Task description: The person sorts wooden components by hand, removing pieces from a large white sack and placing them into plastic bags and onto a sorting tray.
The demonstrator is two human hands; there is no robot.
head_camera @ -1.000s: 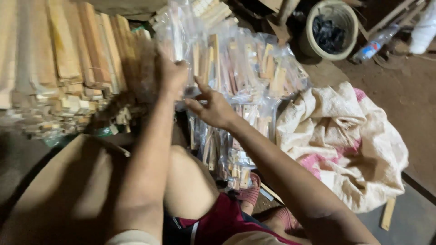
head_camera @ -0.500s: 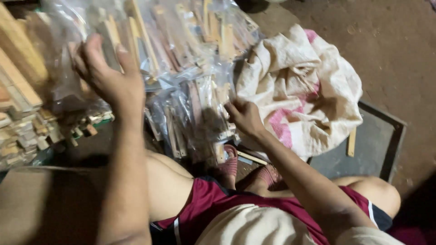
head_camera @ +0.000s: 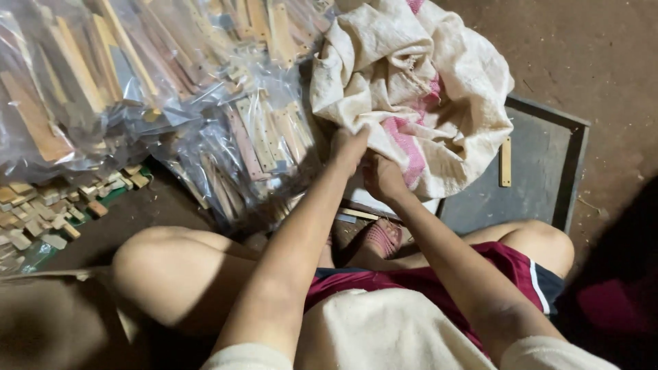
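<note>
With our left hand [head_camera: 348, 145] and right hand [head_camera: 381, 175] both closed on the lower edge of the sack [head_camera: 418, 82], lying beside the bagged sticks [head_camera: 260, 130], we should grip firmly and pull evenly.

The fingertips of both hands [head_camera: 367, 161] are buried in the cloth sack's [head_camera: 411, 89] folds.

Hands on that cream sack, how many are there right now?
2. The left hand grips the cream sack at its lower edge, and the right hand grips it just beside, lower right. No other hands show.
</note>
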